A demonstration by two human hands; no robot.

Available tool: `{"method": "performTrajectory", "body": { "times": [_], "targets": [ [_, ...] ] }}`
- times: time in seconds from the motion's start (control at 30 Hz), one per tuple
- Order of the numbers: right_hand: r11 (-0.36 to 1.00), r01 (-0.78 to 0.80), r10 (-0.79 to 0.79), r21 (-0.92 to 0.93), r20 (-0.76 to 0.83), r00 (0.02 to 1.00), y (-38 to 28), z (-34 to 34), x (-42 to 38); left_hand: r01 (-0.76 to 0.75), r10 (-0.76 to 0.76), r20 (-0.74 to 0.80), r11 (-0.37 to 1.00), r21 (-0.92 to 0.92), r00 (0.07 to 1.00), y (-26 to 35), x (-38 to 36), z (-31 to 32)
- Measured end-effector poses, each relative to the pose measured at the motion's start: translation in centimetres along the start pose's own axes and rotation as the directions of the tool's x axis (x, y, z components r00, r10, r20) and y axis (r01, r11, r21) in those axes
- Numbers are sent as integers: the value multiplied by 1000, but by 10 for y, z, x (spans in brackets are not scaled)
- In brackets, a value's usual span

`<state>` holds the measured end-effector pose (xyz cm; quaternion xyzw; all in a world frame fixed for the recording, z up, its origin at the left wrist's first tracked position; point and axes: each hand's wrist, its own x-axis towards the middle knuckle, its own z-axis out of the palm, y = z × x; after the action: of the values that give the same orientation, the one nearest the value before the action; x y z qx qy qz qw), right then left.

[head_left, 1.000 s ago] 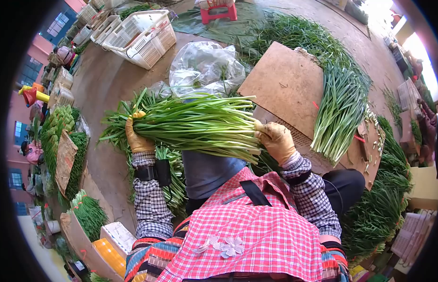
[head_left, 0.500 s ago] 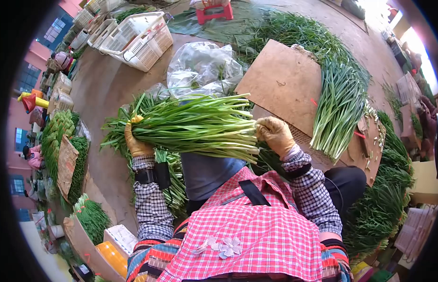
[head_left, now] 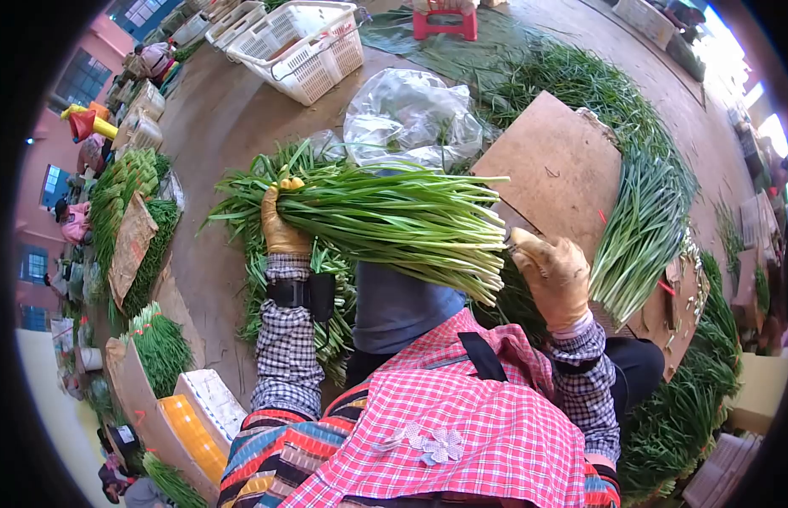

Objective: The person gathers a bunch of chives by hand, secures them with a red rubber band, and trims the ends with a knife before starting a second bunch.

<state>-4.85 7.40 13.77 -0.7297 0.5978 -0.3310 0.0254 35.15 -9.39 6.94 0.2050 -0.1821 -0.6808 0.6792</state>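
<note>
My left hand (head_left: pixel 284 222), in a yellowed glove, is closed round the leafy part of a large bunch of garlic chives (head_left: pixel 402 216). The bunch lies sideways over my lap, pale stem ends to the right and leaf tips to the left. Just right of those ends is my right hand (head_left: pixel 556 279), gloved too, its fingers curled together and apart from the bunch. Whatever may be between its fingertips is too small to make out. Under my left forearm more chives (head_left: pixel 330 330) lie beside my leg.
A brown board (head_left: pixel 551 161) lies ahead on the right, with a pile of chives (head_left: pixel 644 229) at its edge. Further off are a clear plastic bag (head_left: pixel 411 118), white crates (head_left: pixel 322 63) and a red stool (head_left: pixel 445 25). Chives (head_left: pixel 690 398) line the right side.
My right hand has drawn back from the stem ends, down and to the right. My left hand keeps its hold on the bunch. The whole view has turned a little left.
</note>
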Motion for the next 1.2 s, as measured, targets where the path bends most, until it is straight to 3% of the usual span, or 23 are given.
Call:
{"method": "performTrajectory", "body": {
  "times": [0.13, 0.23, 0.33, 0.43, 0.53, 0.63, 0.67, 0.73, 0.87, 0.97, 1.0, 1.1, 1.13, 1.2],
  "targets": [
    [929, 367, -368, -50, -1, 930, -32, 19, 42, 5, -5, 22, 1000, -25, 1000, -2, -1, 12],
    [865, 488, -474, -113, 128, 871, -51, 39, 64, -37, 39, -157, 999, 16, 987, -2, -5, 22],
    [839, 539, -522, -73, 169, 836, -49, 68, 73, -14, 16, -101, 1000, 23, 995, -2, -8, 27],
    [923, 378, -385, 77, 219, 896, -47, 84, 72, -13, 12, -136, 1000, -2, 991, -1, -4, 25],
    [876, 473, -481, 90, 234, 845, -52, 73, 84, -25, 28, -152, 999, 26, 988, -1, -6, 30],
    [874, 372, -429, 312, 135, 893, -54, 69, 84, -48, 53, -130, 998, 40, 990, -2, -8, 37],
    [839, 371, -419, 399, 37, 907, -52, 74, 82, -56, 61, -118, 997, 46, 991, -2, -7, 37],
    [782, 343, -397, 521, -9, 918, -46, 79, 80, -74, 81, -118, 995, 68, 990, -3, -9, 39],
    [603, 163, -256, 781, -3, 967, -47, 78, 75, -77, 83, -104, 995, 59, 991, -4, -6, 35],
    [234, -159, -72, 959, 180, 981, -56, 64, 72, -86, 92, -89, 994, 70, 992, -3, -11, 46],
    [297, -114, -92, 948, 148, 985, -56, 57, 74, -84, 90, -92, 994, 70, 992, -3, -12, 49],
    [224, -186, -27, 957, 196, 980, -54, 32, 72, -77, 82, -86, 995, 61, 993, -3, -10, 44],
    [230, -141, -22, 963, 149, 989, -56, 19, 71, -74, 79, -82, 996, 56, 993, -3, -9, 41],
    [27, -83, -94, 996, 85, 992, -45, 1, 64, -50, 52, -76, 998, 28, 996, -2, -11, 42]
  ]
}}
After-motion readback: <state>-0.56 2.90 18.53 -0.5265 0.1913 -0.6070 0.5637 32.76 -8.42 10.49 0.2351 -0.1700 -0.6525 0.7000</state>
